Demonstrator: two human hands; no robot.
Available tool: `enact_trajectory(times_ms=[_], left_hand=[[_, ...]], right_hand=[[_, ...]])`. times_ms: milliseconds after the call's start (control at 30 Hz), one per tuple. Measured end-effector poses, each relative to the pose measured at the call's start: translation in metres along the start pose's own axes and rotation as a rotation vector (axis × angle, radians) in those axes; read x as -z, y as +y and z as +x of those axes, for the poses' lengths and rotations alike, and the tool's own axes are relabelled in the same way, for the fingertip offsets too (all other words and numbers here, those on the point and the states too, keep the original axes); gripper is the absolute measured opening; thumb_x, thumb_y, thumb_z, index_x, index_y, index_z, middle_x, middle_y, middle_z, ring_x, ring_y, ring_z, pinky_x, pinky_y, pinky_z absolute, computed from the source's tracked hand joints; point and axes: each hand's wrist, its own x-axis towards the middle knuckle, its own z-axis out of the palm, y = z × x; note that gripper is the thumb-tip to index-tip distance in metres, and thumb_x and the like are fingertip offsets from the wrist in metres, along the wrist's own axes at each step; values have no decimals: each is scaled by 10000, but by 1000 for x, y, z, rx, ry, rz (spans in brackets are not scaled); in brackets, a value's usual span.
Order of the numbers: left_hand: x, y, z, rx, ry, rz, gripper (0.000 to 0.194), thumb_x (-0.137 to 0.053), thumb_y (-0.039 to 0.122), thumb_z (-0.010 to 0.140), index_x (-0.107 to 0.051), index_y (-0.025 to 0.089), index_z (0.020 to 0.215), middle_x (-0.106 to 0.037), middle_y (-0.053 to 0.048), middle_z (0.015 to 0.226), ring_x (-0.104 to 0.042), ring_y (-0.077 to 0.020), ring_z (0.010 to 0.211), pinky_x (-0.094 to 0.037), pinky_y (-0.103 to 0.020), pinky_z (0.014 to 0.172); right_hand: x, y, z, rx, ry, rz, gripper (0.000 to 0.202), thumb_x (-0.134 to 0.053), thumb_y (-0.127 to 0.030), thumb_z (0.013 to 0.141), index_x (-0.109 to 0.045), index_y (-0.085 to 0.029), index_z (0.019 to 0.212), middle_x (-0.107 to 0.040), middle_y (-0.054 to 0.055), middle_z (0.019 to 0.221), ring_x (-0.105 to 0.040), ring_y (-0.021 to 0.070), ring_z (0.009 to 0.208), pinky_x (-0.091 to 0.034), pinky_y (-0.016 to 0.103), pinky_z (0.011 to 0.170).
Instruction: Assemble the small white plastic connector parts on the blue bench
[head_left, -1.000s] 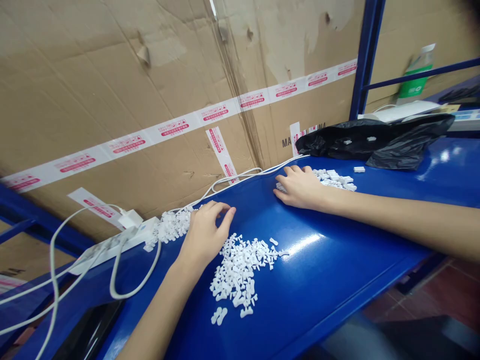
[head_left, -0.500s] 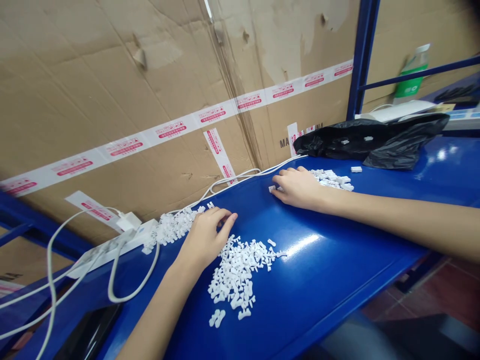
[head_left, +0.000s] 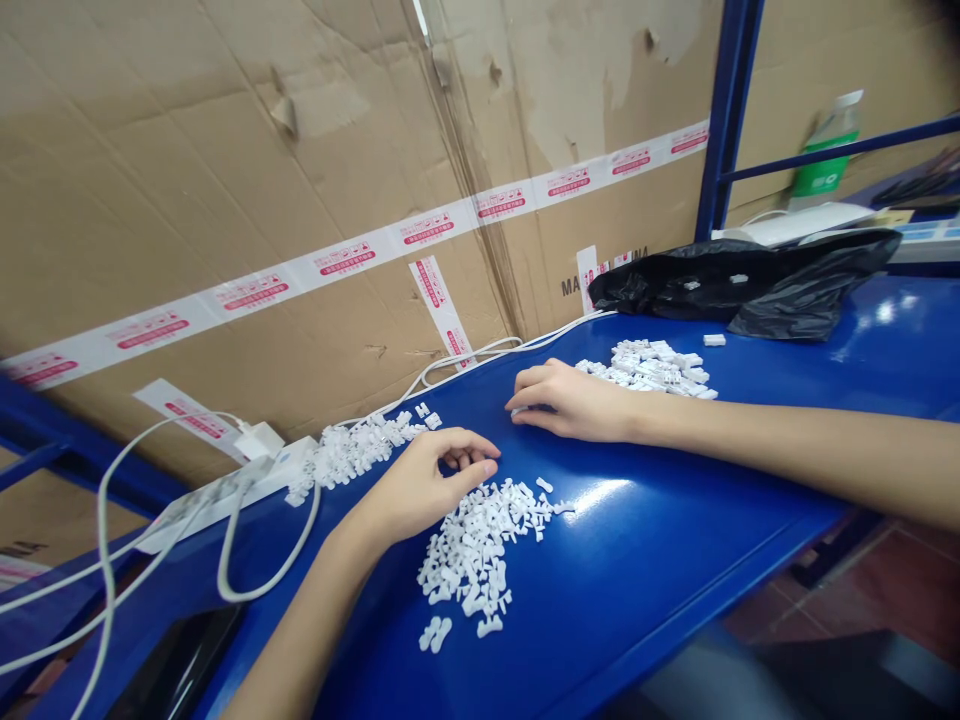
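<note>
On the blue table (head_left: 660, 510), my left hand (head_left: 431, 480) is over the upper edge of a loose pile of small white bone-shaped pieces (head_left: 480, 550). Its fingers curl toward the thumb, and whatever they hold, if anything, is too small to name. My right hand (head_left: 566, 400) is a short way to the right, its fingertips closed on a small white piece (head_left: 517, 410) that barely shows. Behind my right wrist lies a pile of white rectangular pieces (head_left: 652, 365). Another white pile (head_left: 352, 450) sits beyond my left hand, near the cardboard.
A power strip (head_left: 225, 495) with white cables is at the left, and a dark phone-like object (head_left: 180, 665) lies near the lower left. A black plastic bag (head_left: 795, 285) lies at the back right. Cardboard (head_left: 337, 120) stands behind the table; a green-labelled bottle (head_left: 825, 155) stands beyond the blue frame.
My left hand has moved right, away from the back-left pile, uncovering pieces there. My right hand has moved left and toward me, away from the rectangular pieces. The hands are closer together.
</note>
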Motion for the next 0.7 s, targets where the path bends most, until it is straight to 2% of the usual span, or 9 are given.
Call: enact_trajectory(times_ms=[67, 267, 367, 467, 600, 700], left_hand=[[4, -3, -1, 1, -53, -41, 203, -644, 331, 886, -776, 230, 1002, -760, -51, 959, -660, -209, 867, -507, -344, 797], [10, -11, -1, 18, -126, -127, 220, -688, 236, 825, -772, 234, 1029, -748, -40, 973, -658, -196, 901, -517, -331, 825], [7, -9, 0, 21, -108, -118, 238, -703, 219, 812, -776, 235, 1038, -743, -35, 937, -652, -188, 870, -515, -333, 812], [4, -8, 2, 26, -66, -145, 246, -721, 223, 803, -770, 224, 1044, -738, -29, 904, -645, -173, 816, -516, -329, 792], [1, -12, 3, 69, 37, -166, 363, -793, 297, 747, -748, 191, 1091, -728, -50, 897, -636, -183, 793, -525, -344, 770], [3, -16, 3, 92, 56, -103, 303, -806, 360, 736, -776, 186, 982, -713, -61, 883, -629, -192, 789, -517, -336, 733]], right_hand=[[0, -5, 1, 16, -22, 143, 226, -589, -261, 1002, -776, -148, 1061, -725, 99, 1007, -664, 204, 939, -467, 324, 844], [-1, -12, 2, -123, -30, 452, 259, -718, -351, 917, -793, -135, 1040, -764, 71, 961, -687, 161, 815, -503, 256, 723], [-1, -9, 1, -132, -65, 509, 372, -762, -413, 870, -779, -121, 1099, -742, 58, 881, -655, 145, 742, -489, 244, 659], [0, -6, 1, -133, -119, 547, 433, -797, -407, 829, -762, -126, 1156, -725, 49, 875, -635, 140, 743, -488, 244, 661], [0, -3, 1, -167, -152, 578, 375, -781, -373, 839, -775, -130, 1125, -743, 66, 930, -647, 149, 780, -506, 261, 710], [0, -4, 1, -173, -150, 593, 305, -757, -369, 859, -797, -130, 1045, -755, 75, 956, -655, 151, 785, -510, 266, 718]])
